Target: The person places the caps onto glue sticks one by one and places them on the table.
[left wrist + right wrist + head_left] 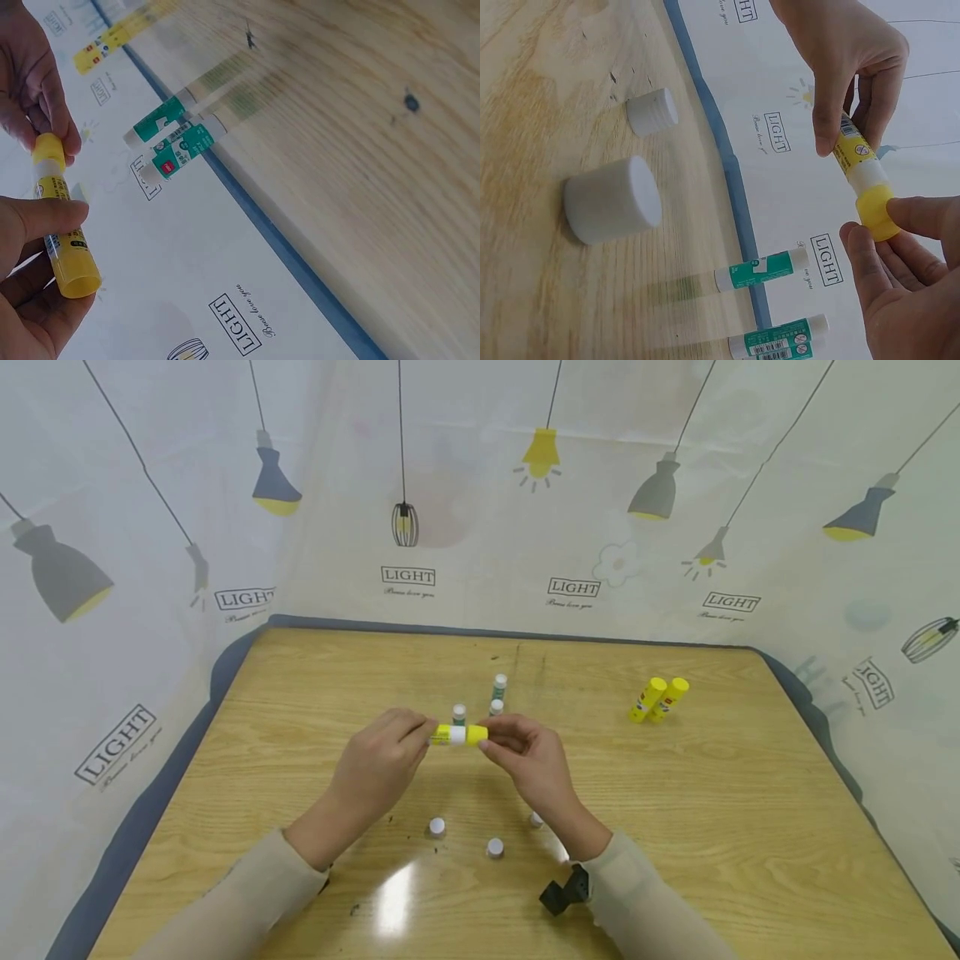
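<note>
A yellow glue stick (450, 735) lies level between both hands above the table. My left hand (381, 758) grips its body, with the thumb laid along the label in the left wrist view. At the other end, my right hand (534, 767) pinches the yellow cap (877, 212) between thumb and fingers. A white band (868, 175) shows between body and cap. Just beyond the hands stand three green-and-white glue sticks (499, 689), partly covered by the hands in the head view.
Three white caps (495, 848) sit on the near side of the wooden table (720, 827), one partly behind my right wrist. Two yellow glue sticks (658, 700) stand together at the back right. A printed curtain (480, 527) surrounds the table's back and sides.
</note>
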Demonstrator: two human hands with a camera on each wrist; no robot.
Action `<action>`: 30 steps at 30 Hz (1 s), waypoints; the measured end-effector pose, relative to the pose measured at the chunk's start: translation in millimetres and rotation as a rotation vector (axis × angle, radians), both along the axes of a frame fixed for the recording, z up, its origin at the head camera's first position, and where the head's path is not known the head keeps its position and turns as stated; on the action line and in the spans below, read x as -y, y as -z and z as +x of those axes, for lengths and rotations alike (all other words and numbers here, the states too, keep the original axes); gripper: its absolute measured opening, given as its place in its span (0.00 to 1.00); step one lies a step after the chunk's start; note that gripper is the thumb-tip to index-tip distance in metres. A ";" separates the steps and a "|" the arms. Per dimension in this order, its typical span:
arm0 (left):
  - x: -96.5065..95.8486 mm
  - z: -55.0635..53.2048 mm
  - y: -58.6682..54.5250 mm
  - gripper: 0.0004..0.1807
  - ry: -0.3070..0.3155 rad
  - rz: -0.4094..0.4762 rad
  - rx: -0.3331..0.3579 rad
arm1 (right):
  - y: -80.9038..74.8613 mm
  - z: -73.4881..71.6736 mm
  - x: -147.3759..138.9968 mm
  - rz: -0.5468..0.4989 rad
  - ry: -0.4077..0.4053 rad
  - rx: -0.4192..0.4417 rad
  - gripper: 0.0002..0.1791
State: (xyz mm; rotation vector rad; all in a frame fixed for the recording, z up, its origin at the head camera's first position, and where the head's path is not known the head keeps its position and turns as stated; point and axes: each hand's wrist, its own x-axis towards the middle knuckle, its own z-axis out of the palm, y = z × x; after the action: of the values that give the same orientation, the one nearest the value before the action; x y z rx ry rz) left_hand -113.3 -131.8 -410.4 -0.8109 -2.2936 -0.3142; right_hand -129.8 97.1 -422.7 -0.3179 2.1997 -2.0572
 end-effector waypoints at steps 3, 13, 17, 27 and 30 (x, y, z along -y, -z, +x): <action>-1.0 0.0 -0.2 0.11 -0.002 -0.003 -0.010 | -0.5 0.2 0.1 0.004 -0.004 -0.004 0.14; -3.0 0.9 -1.9 0.11 0.000 -0.011 -0.021 | 1.0 -0.1 1.0 -0.016 -0.032 -0.034 0.13; -4.1 0.8 -1.8 0.11 0.002 -0.011 -0.024 | 0.1 0.6 1.1 -0.017 -0.034 -0.033 0.14; -6.1 1.7 -1.4 0.12 -0.003 -0.019 -0.040 | -1.7 1.3 0.6 0.001 -0.038 -0.028 0.13; -6.6 2.7 -1.8 0.12 -0.004 -0.017 -0.041 | -0.8 1.3 0.4 0.011 -0.038 -0.036 0.13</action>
State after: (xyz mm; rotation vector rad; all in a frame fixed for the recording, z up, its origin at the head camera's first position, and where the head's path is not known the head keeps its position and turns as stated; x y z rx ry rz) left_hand -110.7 -125.2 -408.6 -0.8134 -2.2624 -0.2745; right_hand -128.6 96.6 -421.8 -0.3959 2.2066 -2.0355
